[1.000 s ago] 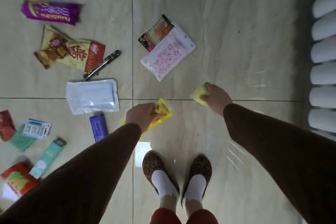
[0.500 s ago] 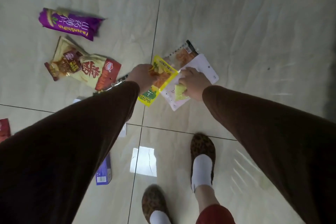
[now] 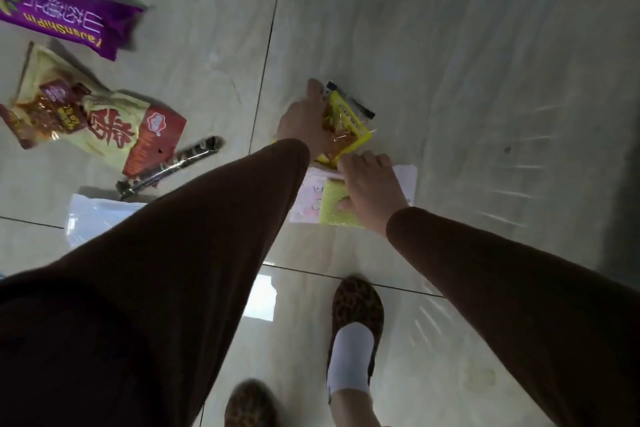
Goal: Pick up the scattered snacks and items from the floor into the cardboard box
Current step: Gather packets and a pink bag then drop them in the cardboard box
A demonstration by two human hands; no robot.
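Observation:
My left hand (image 3: 304,121) grips a yellow snack packet (image 3: 344,130) with orange contents, held low over the floor. Under it peeks a packet with a dark edge (image 3: 356,104). My right hand (image 3: 372,189) holds a small pale-yellow packet (image 3: 334,208) and presses down on a white and pink pouch (image 3: 405,177) lying on the tiles. To the left lie a purple snack bag (image 3: 65,15), a cream and red snack bag (image 3: 93,114), a dark striped stick-shaped item (image 3: 173,165) and a white plastic pouch (image 3: 93,215). No cardboard box is in view.
Pale glossy floor tiles (image 3: 450,45) stretch ahead and to the right. My feet in leopard slippers (image 3: 356,308) and white socks stand below the hands. My dark sleeves cover the lower part of the view.
I have bent lower and stepped forward, so the items look bigger. Both hands have gone further down onto the white and pink pouch and the packet behind it.

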